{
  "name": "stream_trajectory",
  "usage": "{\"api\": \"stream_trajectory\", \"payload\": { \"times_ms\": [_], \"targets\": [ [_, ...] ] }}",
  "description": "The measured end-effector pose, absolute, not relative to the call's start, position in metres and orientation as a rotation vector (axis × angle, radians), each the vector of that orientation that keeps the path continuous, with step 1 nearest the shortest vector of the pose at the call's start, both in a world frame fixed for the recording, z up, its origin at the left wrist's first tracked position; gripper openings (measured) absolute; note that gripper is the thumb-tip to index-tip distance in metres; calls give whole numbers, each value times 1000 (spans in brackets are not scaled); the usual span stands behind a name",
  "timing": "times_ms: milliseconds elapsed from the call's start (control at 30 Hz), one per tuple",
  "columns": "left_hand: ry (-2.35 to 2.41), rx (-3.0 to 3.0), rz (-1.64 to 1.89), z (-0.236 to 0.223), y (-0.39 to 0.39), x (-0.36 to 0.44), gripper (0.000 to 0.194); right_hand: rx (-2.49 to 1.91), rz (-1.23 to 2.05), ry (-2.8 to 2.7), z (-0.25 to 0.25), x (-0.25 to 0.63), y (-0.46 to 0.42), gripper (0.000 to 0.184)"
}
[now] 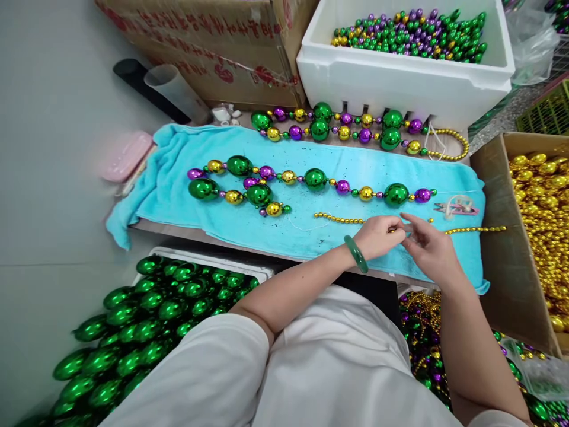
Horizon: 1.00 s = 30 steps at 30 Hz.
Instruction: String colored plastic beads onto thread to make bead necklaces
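Left hand (377, 237) and right hand (429, 246) meet near the fingertips over the near side of a turquoise towel (262, 231) — digits curled in, though from my remote seat I cannot tell whether either is clamped on anything. I see a green bangle (355, 254) around the left wrist. Small gold beads (340, 219) lie in rows to both sides of the hands (the middle is hidden from me). Just beyond, a looping bead necklace (315, 179) in green, purple and gold lies on the towel, pink-handled snips (466, 209) near its right end. A doubled bead strand (344, 133) runs along the far edge. Behind it stand a white foam box (400, 83) of mixed beads (413, 35) — and a red-printed cardboard box (200, 47).
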State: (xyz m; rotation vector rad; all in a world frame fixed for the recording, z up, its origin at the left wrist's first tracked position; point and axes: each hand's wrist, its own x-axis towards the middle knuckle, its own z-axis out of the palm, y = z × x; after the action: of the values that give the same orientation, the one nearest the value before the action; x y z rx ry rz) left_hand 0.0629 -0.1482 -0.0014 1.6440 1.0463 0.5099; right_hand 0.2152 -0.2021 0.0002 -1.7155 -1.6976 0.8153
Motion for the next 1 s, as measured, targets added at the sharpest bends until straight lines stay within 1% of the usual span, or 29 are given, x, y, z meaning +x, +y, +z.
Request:
{"api": "stream_trajectory", "payload": {
  "times_ms": [67,133,167,233,333,400,433,467,533,567,600,633,700,767,867,1000],
  "targets": [
    [1043,1636,518,-1,-149,63,16,-1706,793,-1701,-1,215,-202,42],
    [1025,1622,536,-1,-149,61,17,-1700,775,-1670,-1,222,-202,27],
    [1014,1613,543,-1,-149,59,17,-1700,777,-1649,-1,227,-202,23],
    [995,1589,547,-3,-150,56,17,-1748,752,-1612,1,239,-201,24],
    [983,1526,521,-6,-147,52,19,-1965,694,-1651,6,259,-199,23],
    [1004,1495,504,-8,-144,50,19,-2139,680,-1669,12,274,-199,29],
    [1028,1497,501,-9,-142,49,18,-2209,617,-1636,16,280,-201,35],
    [1060,1509,504,-9,-140,48,18,-2261,489,-1567,20,284,-203,38],
    [1118,1552,515,-9,-138,49,17,-2249,144,-1385,28,283,-208,39],
    [1130,1571,520,-9,-138,49,16,-2175,46,-1336,30,278,-210,37],
    [1122,1581,520,-9,-138,51,17,-2078,54,-1349,32,269,-211,35],
    [1093,1580,515,-8,-139,52,17,-1966,154,-1418,31,258,-212,33],
    [1013,1556,498,-8,-142,56,17,-1750,534,-1666,27,234,-210,34],
    [969,1527,484,-8,-145,58,17,-1694,717,-1838,20,214,-206,35],
    [973,1519,485,-7,-147,58,18,-1822,643,-1897,12,204,-203,28],
    [954,1501,485,-4,-146,51,21,-1885,556,-1746,11,227,-205,22]
  ]
}}
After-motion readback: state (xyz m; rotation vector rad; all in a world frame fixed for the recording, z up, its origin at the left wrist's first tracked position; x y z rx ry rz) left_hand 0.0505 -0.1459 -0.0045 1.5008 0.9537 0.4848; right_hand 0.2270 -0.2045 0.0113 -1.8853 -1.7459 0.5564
